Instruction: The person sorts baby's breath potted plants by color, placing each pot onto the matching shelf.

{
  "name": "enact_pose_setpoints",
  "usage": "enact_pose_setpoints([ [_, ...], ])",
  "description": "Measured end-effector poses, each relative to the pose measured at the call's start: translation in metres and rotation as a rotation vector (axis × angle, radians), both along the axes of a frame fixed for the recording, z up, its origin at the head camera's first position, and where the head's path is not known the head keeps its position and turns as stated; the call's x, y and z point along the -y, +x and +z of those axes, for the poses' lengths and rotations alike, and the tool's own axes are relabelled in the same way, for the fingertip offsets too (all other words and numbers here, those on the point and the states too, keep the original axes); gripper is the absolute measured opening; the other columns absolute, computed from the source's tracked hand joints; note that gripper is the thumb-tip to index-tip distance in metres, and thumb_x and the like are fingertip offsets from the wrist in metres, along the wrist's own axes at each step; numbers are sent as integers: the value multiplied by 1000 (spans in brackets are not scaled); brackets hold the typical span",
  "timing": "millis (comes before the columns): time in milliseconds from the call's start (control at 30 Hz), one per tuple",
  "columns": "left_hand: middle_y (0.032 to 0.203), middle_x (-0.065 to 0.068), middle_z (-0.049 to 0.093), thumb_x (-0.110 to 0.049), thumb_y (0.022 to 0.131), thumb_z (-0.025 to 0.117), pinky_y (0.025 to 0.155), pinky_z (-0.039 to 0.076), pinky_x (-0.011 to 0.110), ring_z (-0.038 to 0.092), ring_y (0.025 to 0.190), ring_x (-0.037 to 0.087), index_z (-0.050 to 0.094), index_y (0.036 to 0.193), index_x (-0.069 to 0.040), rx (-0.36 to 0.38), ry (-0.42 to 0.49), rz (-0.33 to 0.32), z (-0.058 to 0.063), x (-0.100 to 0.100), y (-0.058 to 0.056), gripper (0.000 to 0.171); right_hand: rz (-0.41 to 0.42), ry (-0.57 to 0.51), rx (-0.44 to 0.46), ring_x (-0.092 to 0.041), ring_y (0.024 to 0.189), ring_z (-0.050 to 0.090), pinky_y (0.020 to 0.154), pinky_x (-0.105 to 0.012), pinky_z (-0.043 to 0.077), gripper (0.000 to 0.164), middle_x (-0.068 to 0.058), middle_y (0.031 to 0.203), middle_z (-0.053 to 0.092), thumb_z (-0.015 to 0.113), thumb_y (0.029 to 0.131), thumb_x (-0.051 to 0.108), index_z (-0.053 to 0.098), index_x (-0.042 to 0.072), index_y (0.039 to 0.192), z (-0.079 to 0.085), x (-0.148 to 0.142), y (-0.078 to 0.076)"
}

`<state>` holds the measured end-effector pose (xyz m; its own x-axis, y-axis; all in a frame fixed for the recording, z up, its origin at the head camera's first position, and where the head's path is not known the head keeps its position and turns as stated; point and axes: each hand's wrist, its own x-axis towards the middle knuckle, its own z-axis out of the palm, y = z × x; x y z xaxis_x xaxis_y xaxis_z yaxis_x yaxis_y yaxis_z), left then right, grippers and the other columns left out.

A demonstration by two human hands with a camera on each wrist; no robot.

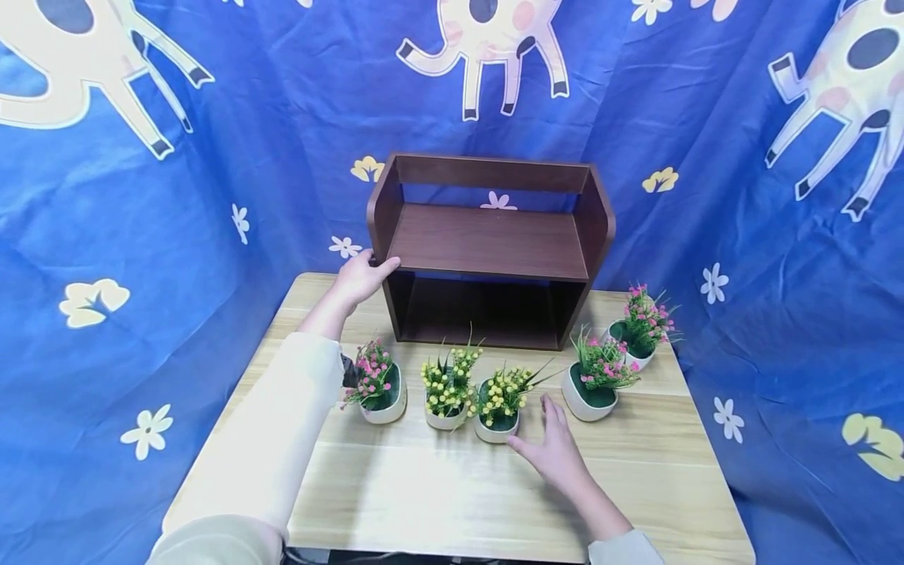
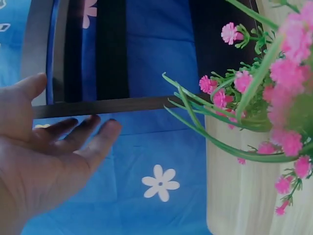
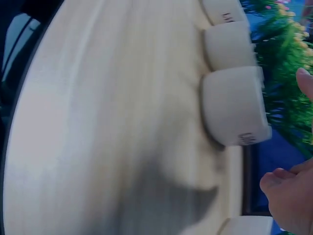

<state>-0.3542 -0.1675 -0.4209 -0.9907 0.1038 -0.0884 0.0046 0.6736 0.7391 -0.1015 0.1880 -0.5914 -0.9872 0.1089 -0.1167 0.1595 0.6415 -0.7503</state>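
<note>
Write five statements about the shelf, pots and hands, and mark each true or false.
1. Two pots have yellow flowers. True.
2. The left hand holds a pot. False: it touches the shelf's side.
3. The right hand is beside a yellow-flowered pot. True.
4. A pot stands on the shelf. False: all five are on the table.
5. Every pot has pink flowers. False: only three do.
</note>
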Motion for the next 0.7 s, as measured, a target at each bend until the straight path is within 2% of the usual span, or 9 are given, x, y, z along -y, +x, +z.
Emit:
enact_pose_setpoints([
  [100,151,21,48,-60,96,56,114,41,54,49,137,39,43,148,-8,14,56,5,-3,-1,-6,75,22,13,-4,-46,144,37,118,-60,33,129,-22,164,23,83,67,67,18,5,160,-13,6,-3],
  [233,149,21,50,-58,98,54,115,39,54,48,137,39,46,146,-6,10,60,37,-6,-3,-12,71,50,37,-54,-48,145,36,117,-59,33,124,-25,163,24,87,69,54,20,1,159,-26,15,-9],
  [433,150,22,50,-58,96,56,118,37,53,44,141,39,44,149,-4,23,66,86,-9,-5,-17,77,42,8,-95,-46,145,35,119,-57,30,122,-25,162,26,88,69,49,21,-2,157,-33,27,-15],
  [700,149,19,51,-54,91,67,116,40,50,46,139,36,43,152,-9,12,140,121,-9,-3,-21,79,0,0,-124,-45,142,42,118,-57,34,111,-25,157,36,89,71,43,30,-2,154,-42,35,-18],
])
